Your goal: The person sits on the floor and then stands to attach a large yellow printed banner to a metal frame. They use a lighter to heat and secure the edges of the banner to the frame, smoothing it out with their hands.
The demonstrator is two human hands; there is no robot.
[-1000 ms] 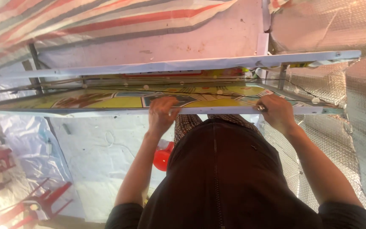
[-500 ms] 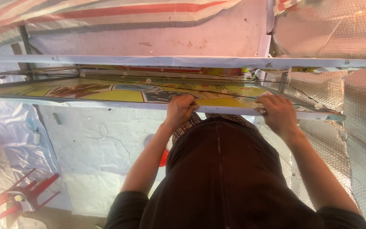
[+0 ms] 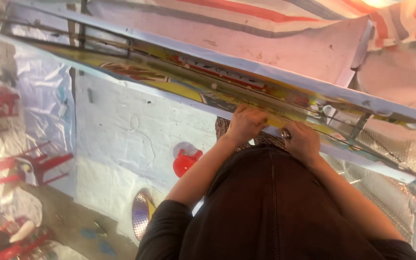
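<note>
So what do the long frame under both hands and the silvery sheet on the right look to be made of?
Long frame: probably metal rails, pale and smooth with straight edges, over a glossy yellow printed sheet. Left hand and right hand grip its near rail. Silvery sheet: foil-like quilted material, shiny and dimpled; the exact material is unclear.

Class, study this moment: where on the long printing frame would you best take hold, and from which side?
Grip the near rail of the long frame, from the person's side with fingers curled over its top edge, as the left hand and right hand do. That straight, narrow edge faces the body; the printed sheet inside probably shouldn't be touched.
</note>
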